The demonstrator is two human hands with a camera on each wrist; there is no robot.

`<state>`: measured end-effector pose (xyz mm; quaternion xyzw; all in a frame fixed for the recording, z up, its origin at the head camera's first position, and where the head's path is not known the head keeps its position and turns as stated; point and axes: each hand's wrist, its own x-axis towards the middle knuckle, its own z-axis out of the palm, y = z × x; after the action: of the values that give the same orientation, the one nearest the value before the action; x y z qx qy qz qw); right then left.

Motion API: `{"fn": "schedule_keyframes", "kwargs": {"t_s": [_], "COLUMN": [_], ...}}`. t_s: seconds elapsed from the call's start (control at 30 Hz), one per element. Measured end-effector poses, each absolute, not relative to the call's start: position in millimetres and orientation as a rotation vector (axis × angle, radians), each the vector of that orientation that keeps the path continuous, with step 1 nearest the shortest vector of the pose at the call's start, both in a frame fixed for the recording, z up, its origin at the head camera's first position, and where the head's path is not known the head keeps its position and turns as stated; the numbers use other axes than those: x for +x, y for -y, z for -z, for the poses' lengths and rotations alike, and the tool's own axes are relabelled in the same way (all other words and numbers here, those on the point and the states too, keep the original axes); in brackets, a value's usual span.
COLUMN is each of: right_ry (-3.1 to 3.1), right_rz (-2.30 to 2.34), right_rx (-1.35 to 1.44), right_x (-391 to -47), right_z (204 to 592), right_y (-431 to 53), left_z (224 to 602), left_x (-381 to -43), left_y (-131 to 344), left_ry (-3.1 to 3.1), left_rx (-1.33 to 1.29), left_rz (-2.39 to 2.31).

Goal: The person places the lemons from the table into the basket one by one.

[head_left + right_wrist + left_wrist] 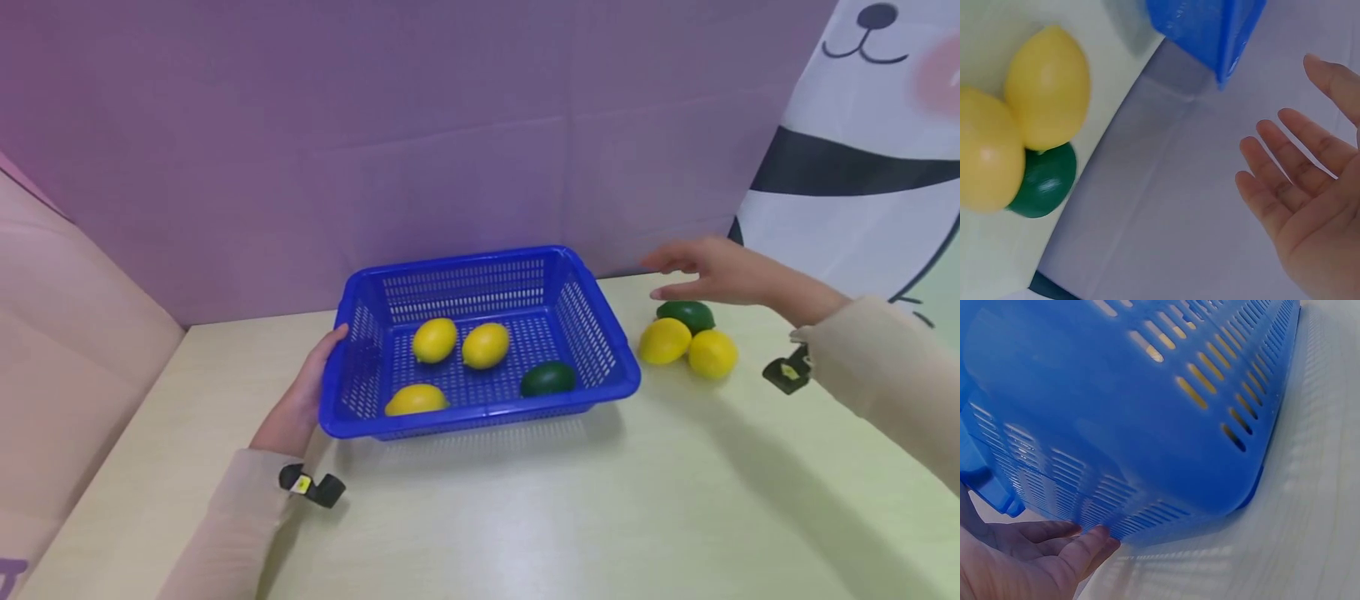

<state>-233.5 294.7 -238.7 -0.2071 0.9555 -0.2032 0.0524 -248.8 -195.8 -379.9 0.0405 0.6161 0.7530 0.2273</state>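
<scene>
A blue plastic basket (pixel 480 408) with slotted walls stands on the table, holding three yellow lemons (pixel 485 346) and one dark green oval fruit (pixel 548 379). My left hand (pixel 303 392) grips its left side, thumb at the rim; in the left wrist view the fingers (pixel 1088 547) lie against the slotted wall below. Over to the right, my right hand (pixel 723 271) hovers with spread fingers and an empty palm. Beneath it, two lemons (pixel 666 341) and another dark green fruit (pixel 685 315) sit bunched together. The right wrist view shows that palm (pixel 1322 244) away from the fruit.
The pale wooden table (pixel 480 517) ends at a purple cloth backdrop (pixel 450 167) just behind the basket. A printed cartoon animal panel (pixel 855 225) stands at the right, behind my right arm. A light panel (pixel 67 350) borders the table on the left.
</scene>
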Motion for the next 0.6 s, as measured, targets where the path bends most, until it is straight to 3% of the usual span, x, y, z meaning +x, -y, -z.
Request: {"fn": "schedule_keyframes", "kwargs": {"t_s": [0.6], "right_ry": [-2.879], "right_rz": [0.556], "right_rx": [-0.374], "right_x": [-254], "right_z": [281], "right_y": [-343], "left_z": [380], "left_x": [-250], "left_y": [195], "left_ry": [-1.630], "left_rx": [0.135], "left_rz": [-2.112]}}
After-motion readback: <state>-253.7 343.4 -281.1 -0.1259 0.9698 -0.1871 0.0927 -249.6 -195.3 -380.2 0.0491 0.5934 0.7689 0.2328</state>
